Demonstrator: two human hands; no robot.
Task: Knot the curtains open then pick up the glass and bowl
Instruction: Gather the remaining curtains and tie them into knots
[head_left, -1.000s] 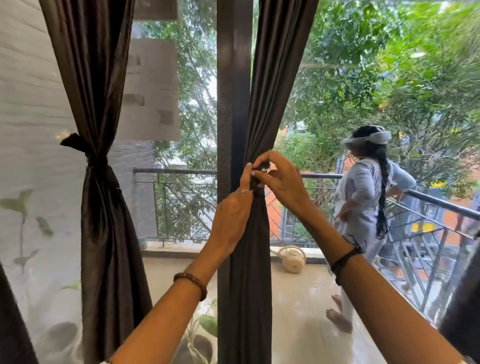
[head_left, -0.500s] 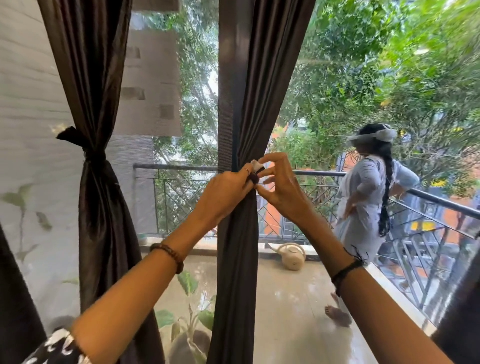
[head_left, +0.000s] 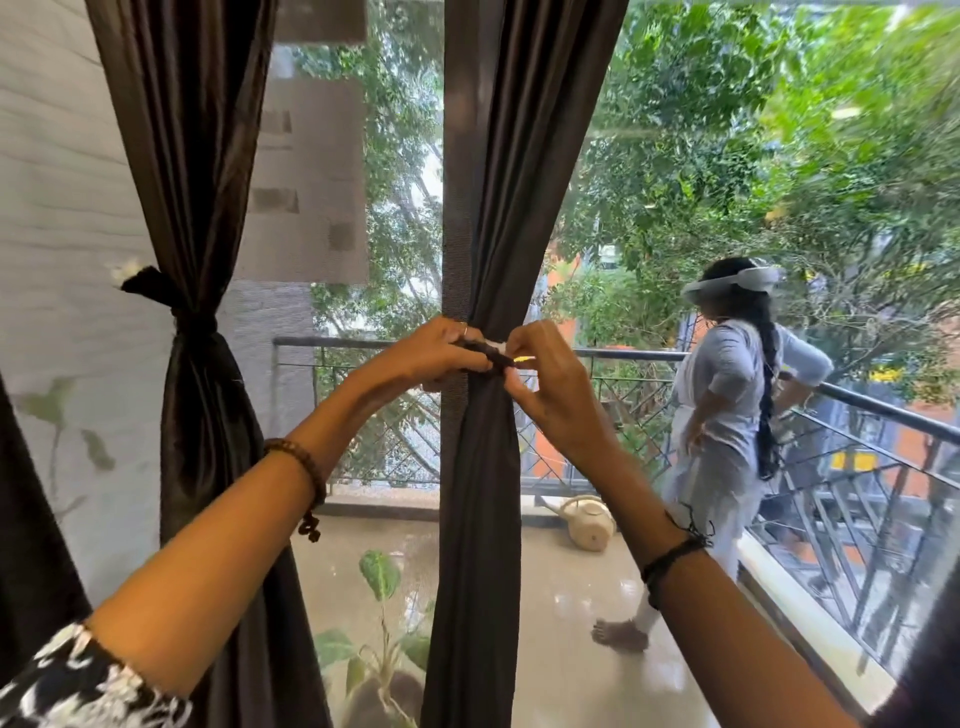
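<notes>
Two dark brown curtains hang before a window. The left curtain (head_left: 202, 415) is gathered by a dark tie-back (head_left: 156, 291) at mid height. The middle curtain (head_left: 483, 493) is bunched at mid height in front of the window post. My left hand (head_left: 431, 353) grips that bunch from the left, fingers curled round a dark tie-back strap (head_left: 491, 356). My right hand (head_left: 550, 379) pinches the strap's end from the right, where a white patch shows. No glass or bowl is in view.
A dark window post (head_left: 457, 208) stands behind the middle curtain. Outside lie a tiled balcony with a metal railing (head_left: 857, 467), a cream watering can (head_left: 587, 519), a potted plant (head_left: 379, 639) and a person (head_left: 727, 426) wearing a headset. Another dark curtain edge (head_left: 31, 545) hangs far left.
My left hand has turned from fingertips on the strap to a grip round the curtain bunch. Both hands have stayed at the tie, and the view has shifted slightly.
</notes>
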